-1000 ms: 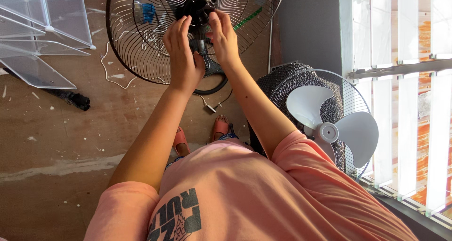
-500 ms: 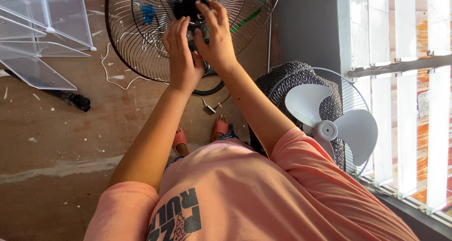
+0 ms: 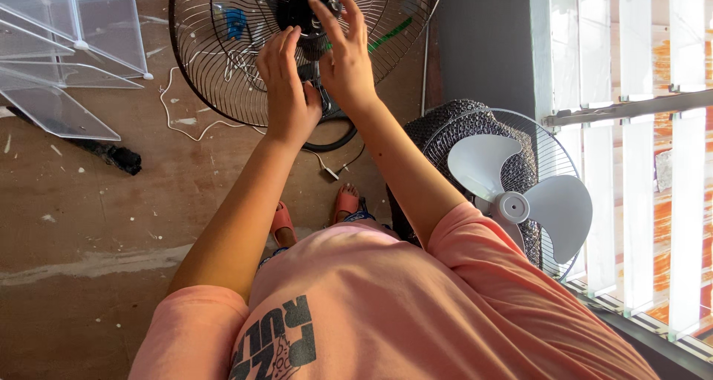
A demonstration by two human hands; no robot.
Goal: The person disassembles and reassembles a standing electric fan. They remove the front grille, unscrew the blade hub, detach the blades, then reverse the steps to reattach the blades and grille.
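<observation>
Head view is showing two bare hands working at one wire fan guard (image 3: 215,68), which is standing just beyond them. One black motor hub (image 3: 316,8) is sitting at the guard's centre. The left hand (image 3: 288,90) is resting flat against the wires just below and left of the hub, its fingers straight and together, gripping nothing. The right hand (image 3: 343,57) is reaching up beside it, with its fingertips touching the hub's face; whether it is pinching a small part there cannot be told. The two hands are sitting close together, almost touching at the thumbs.

One white cord (image 3: 182,120) is trailing on the floor to the left of the left hand. One second fan (image 3: 520,194), with three pale blades inside its own guard, is standing well to the right of the right forearm. One clear plastic shelf unit (image 3: 67,46) is lying far left of both hands. Two orange sandals (image 3: 312,213) are showing below the hands, between the forearms.
</observation>
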